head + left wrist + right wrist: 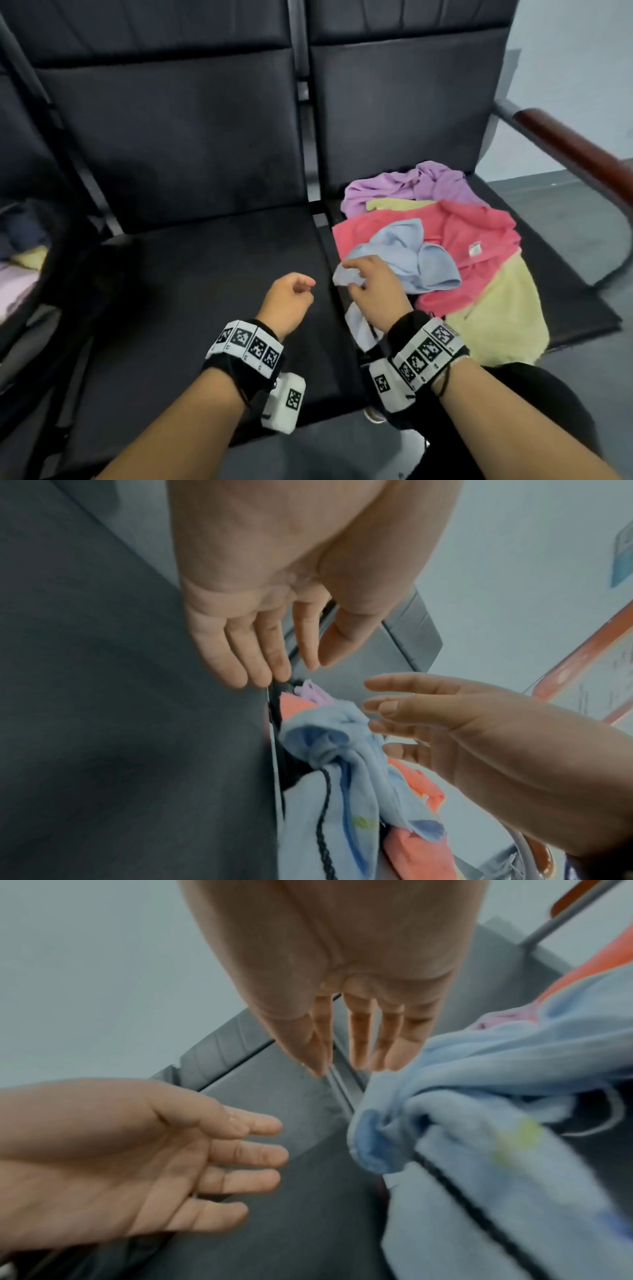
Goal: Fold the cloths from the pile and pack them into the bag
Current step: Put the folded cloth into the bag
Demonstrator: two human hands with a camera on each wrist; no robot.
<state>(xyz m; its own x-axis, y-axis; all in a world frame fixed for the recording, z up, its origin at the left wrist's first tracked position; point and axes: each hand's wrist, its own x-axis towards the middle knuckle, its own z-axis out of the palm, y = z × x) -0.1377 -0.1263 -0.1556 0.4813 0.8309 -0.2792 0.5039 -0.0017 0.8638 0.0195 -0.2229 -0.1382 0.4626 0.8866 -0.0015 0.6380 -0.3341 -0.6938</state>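
My right hand (373, 287) hangs over the near-left corner of the blue cloth (411, 260), at about 5 o'clock in the head view. The wrist views show its fingers (359, 1037) straight and slightly spread, gripping nothing, with their tips just beside the cloth's bunched edge; whether they touch it I cannot tell.

My left hand (287, 301) is at 6 o'clock above the middle seat (205, 274), well apart from the pile. Seen from the right wrist, its palm is turned up and its fingers (246, 1153) are extended and relaxed, holding nothing.

The blue cloth lies crumpled on top of the pile, with one end drooping over the seat's front edge beside my right wrist. Beneath it, the pink cloth (479, 240) is spread out and shows a small white label (475, 249). The yellow cloth (496, 318) runs out toward 4 o'clock, and the purple cloth (411, 185) is heaped at the back, toward 1 o'clock. All four rest on the right seat (565, 291).

The bag (20, 260) stands at 9 o'clock, partly cut off by the frame, with cloths already visible inside it.
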